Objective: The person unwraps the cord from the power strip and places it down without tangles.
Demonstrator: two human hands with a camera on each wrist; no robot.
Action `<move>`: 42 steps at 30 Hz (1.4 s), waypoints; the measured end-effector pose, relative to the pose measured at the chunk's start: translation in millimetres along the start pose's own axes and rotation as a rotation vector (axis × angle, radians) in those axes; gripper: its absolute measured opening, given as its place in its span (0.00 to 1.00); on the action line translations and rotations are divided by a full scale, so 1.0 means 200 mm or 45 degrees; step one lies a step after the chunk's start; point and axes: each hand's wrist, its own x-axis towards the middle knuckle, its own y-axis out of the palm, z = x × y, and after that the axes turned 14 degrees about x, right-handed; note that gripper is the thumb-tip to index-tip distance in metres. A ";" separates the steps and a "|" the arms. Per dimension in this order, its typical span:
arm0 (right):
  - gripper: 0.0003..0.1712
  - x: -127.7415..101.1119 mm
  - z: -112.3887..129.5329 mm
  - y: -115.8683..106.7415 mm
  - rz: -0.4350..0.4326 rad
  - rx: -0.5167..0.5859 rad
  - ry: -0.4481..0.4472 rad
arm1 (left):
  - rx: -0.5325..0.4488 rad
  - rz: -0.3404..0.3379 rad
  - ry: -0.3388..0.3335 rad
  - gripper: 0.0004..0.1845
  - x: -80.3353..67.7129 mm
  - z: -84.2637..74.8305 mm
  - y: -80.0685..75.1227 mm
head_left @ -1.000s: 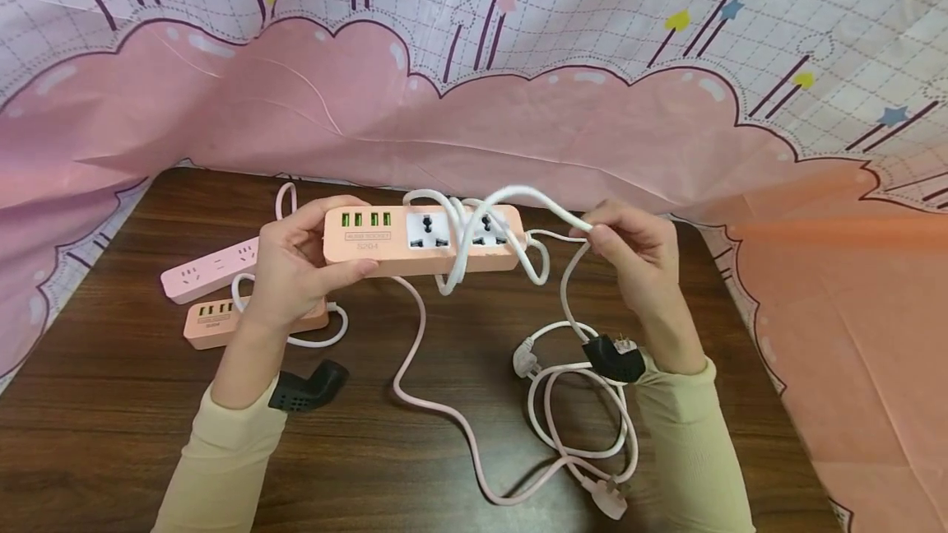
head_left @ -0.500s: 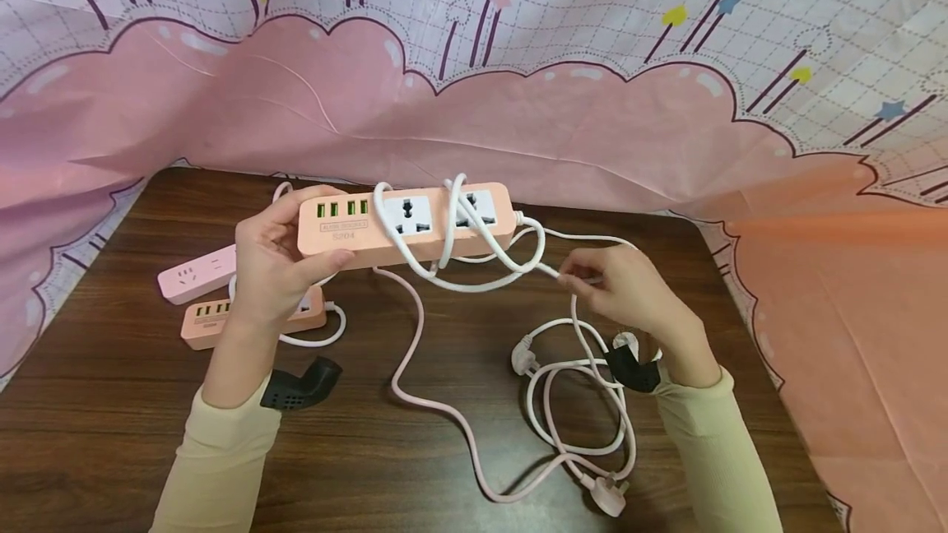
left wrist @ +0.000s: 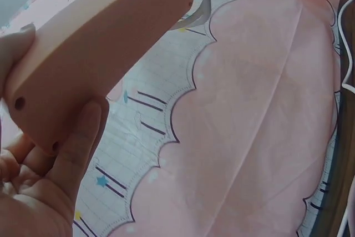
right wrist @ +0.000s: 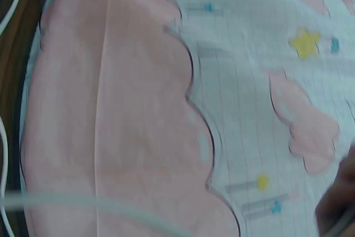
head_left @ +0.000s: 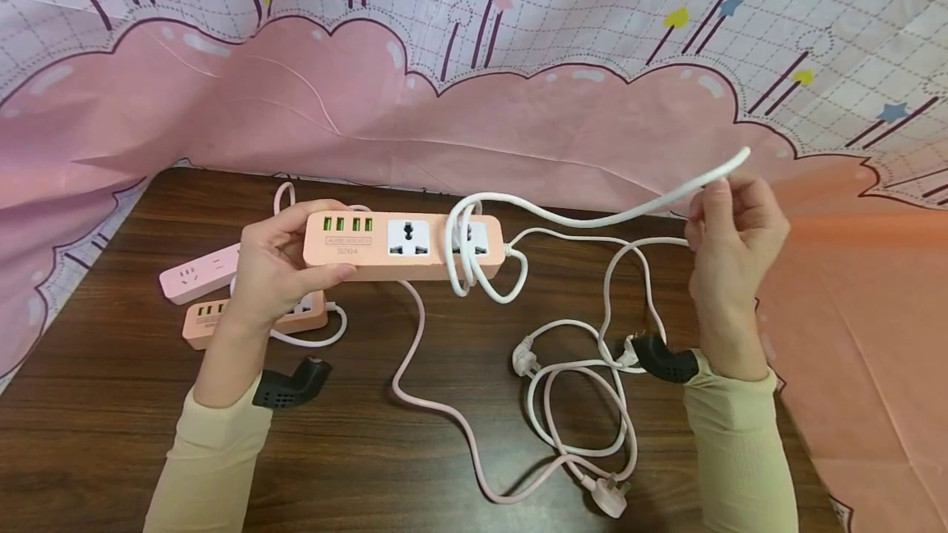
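Observation:
My left hand [head_left: 277, 261] grips the left end of a peach power strip [head_left: 407, 268], raised above the table, thumb along its front edge. It has green USB ports and two white socket panels. Its white cord [head_left: 570, 222] loops around the right end, over the right socket panel. Off to the right, my right hand [head_left: 733, 241] pinches this cord, its end part rising past the fingertips. In the left wrist view the strip's underside [left wrist: 105, 48] shows, with the left thumb against it. The right wrist view catches a blurred cord [right wrist: 100, 202] and part of my right hand [right wrist: 337, 201].
On the dark wooden table [head_left: 355, 459] lie a pink power strip [head_left: 198, 272] and a second peach one [head_left: 203, 326], partly behind the left arm. Tangled cords with a white plug [head_left: 524, 359] and a pink plug [head_left: 609, 498] lie right. Patterned cloth [head_left: 459, 138] hangs behind.
My right hand has moved right and up, drawing the cord out long. Fewer loops now cross the strip, and its left socket panel is uncovered. The left hand keeps its grip.

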 end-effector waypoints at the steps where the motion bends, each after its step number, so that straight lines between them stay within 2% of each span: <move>1: 0.08 0.00 0.01 -0.02 0.007 0.088 -0.020 | 0.011 -0.021 -0.003 0.27 0.00 0.00 -0.01; 4: 0.07 0.00 0.05 -0.09 0.112 0.248 -0.051 | 0.068 -0.108 -0.007 0.25 0.00 0.02 -0.04; 6: 0.06 -0.01 0.06 -0.15 0.191 0.339 -0.028 | 0.072 -0.184 -0.005 0.25 0.00 0.02 -0.05; 9: 0.04 -0.03 0.07 -0.25 0.290 0.407 0.007 | 0.081 -0.302 0.008 0.24 0.01 0.03 -0.09; 11: 0.04 -0.04 0.09 -0.31 0.348 0.377 0.037 | 0.044 -0.373 0.019 0.24 0.01 0.03 -0.11; 14: 0.05 -0.06 0.13 -0.40 0.431 0.184 0.105 | 0.021 -0.474 0.037 0.23 0.01 0.03 -0.16; 16: 0.06 -0.07 0.15 -0.47 0.512 0.002 0.150 | -0.011 -0.533 0.036 0.23 0.02 0.02 -0.19; 19: 0.09 -0.08 0.17 -0.56 0.676 -0.403 0.201 | -0.002 -0.608 0.033 0.23 0.02 0.00 -0.22; 23: 0.14 -0.08 0.14 -0.66 0.982 -0.959 0.182 | -0.024 -0.658 0.063 0.23 0.02 -0.01 -0.25; 24: 0.15 -0.08 0.13 -0.68 1.044 -1.044 0.185 | -0.037 -0.663 0.072 0.23 0.03 -0.01 -0.25; 27: 0.15 -0.10 0.07 -0.73 1.177 -1.190 0.201 | -0.061 -0.663 0.081 0.23 0.02 -0.02 -0.25; 34: 0.14 -0.16 -0.05 -0.78 1.340 -1.259 0.237 | -0.066 -0.628 0.095 0.22 0.02 -0.02 -0.24; 37: 0.12 -0.18 -0.09 -0.80 1.388 -1.375 0.314 | -0.064 -0.620 0.108 0.22 0.02 -0.02 -0.23; 42: 0.07 -0.21 -0.13 -0.82 1.434 -1.528 0.549 | -0.082 -0.610 0.121 0.23 0.02 -0.03 -0.23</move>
